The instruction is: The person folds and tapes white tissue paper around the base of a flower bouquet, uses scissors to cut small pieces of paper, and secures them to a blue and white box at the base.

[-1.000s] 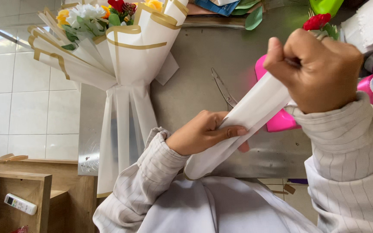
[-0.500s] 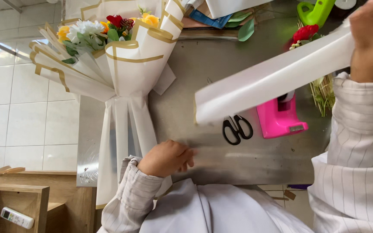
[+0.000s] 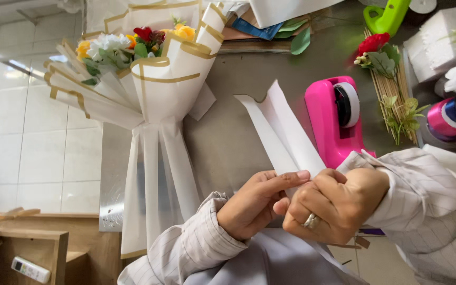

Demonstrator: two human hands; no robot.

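**Two hands pinch a folded sheet of white wrapping paper over a florist's bench**

Your left hand (image 3: 257,203) and right hand (image 3: 333,203) meet in the lower middle of the view, both closed on the bottom end of one folded white paper sheet (image 3: 283,129). The left thumb and fingers pinch the paper's edge from the left; the right hand, with a ring on one finger, curls around it from the right. The sheet rises up and leftward from your grip, held above the grey worktable (image 3: 238,137), and its free end opens into two pointed flaps.

The step in hand looks like gathering or pleating the lower end of the sheet. The next move probably calls for a firm pinch, so that the fold does not slip open.

Counted around you:
- One finished bouquet (image 3: 143,79) in white paper with gold edging lies to the left of your hands, its tail hanging over the table's front edge.
- One pink tape dispenser (image 3: 333,119) stands just beyond your right wrist.
- One bundle of thin wooden sticks (image 3: 389,87) lies to its right, with one red flower (image 3: 373,42) at its top.
- One green tool (image 3: 386,16) sits near the top edge.
- Two ribbon spools (image 3: 449,116), pink and blue, lie at the far right.
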